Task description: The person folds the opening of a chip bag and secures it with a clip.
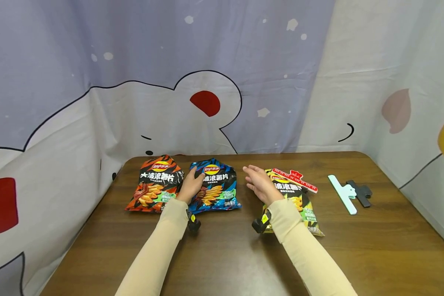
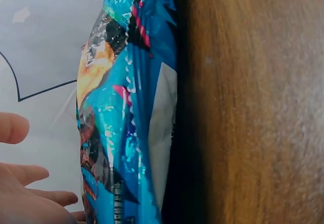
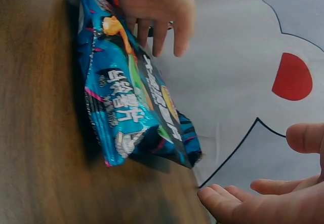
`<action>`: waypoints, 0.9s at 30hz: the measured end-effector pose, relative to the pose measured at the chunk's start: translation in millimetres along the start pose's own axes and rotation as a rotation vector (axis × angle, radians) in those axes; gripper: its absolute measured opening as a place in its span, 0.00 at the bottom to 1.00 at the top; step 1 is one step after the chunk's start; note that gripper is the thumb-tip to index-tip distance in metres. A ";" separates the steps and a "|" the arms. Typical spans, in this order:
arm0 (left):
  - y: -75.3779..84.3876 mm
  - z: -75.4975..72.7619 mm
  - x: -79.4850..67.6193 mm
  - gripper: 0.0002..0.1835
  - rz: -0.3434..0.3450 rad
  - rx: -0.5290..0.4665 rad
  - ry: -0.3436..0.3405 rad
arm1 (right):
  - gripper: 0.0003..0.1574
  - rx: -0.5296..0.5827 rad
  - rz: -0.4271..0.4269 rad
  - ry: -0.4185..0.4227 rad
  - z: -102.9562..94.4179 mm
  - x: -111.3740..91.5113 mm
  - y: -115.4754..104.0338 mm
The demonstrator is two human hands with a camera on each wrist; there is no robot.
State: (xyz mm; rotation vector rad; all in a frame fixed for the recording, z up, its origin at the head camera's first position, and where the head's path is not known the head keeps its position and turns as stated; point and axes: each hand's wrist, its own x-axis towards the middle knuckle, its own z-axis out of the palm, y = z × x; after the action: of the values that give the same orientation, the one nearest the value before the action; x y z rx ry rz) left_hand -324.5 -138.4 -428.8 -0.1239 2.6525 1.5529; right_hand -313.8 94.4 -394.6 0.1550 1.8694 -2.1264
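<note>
A blue bag of chips (image 1: 222,187) lies face up near the back of the table. My left hand (image 1: 191,187) is at its left side, fingers loosely spread and curled round nothing; in the right wrist view this left hand (image 3: 162,6) hangs beside the bag with fingers pointing down. To the right, my right hand (image 1: 260,185) hovers by the left edge of a yellow bag of chips (image 1: 308,216), its fingers relaxed and holding nothing. A red bag clip (image 1: 295,179) runs across the top of that yellow bag. My right forearm partly covers the yellow bag.
An orange-red bag of chips (image 1: 153,185) lies left of the blue one. On the right, a pale green bag clip (image 1: 342,194) lies beside a black clip (image 1: 361,193). Behind the wooden table (image 1: 222,259) hangs a printed curtain (image 1: 274,82).
</note>
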 end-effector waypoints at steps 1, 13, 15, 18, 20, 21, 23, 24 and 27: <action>-0.9 -0.1 0.6 0.34 -0.003 -0.002 0.002 | 0.41 -0.004 -0.001 -0.002 0.8 0.6 1.9; -5.9 -3.6 1.1 0.37 -0.054 -0.064 -0.013 | 0.40 -0.005 0.035 0.005 7.2 5.4 21.6; -6.7 -4.2 1.0 0.37 -0.059 -0.070 -0.015 | 0.40 -0.001 0.045 0.000 8.8 7.2 24.8; -7.9 -4.6 1.4 0.38 -0.064 -0.070 -0.018 | 0.39 0.006 0.055 -0.005 10.5 9.4 28.8; -7.9 -4.6 1.2 0.38 -0.070 -0.077 -0.017 | 0.39 0.014 0.057 -0.007 11.6 10.4 30.5; -8.1 -4.6 1.4 0.38 -0.074 -0.079 -0.017 | 0.39 0.018 0.056 -0.006 12.1 10.8 31.2; -8.0 -4.6 1.1 0.38 -0.081 -0.083 -0.015 | 0.39 0.028 0.056 -0.005 13.0 11.4 32.0; -8.2 -4.6 1.2 0.38 -0.083 -0.087 -0.014 | 0.39 0.028 0.057 -0.005 13.3 11.8 32.3; -8.9 -4.6 2.0 0.38 -0.084 -0.094 -0.009 | 0.40 0.031 0.062 -0.006 13.7 13.2 33.7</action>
State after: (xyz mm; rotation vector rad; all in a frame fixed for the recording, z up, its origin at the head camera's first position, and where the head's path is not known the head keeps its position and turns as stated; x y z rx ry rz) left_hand -325.6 -146.9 -434.4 -0.2304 2.5328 1.6472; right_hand -314.7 75.4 -428.3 0.2097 1.8048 -2.1132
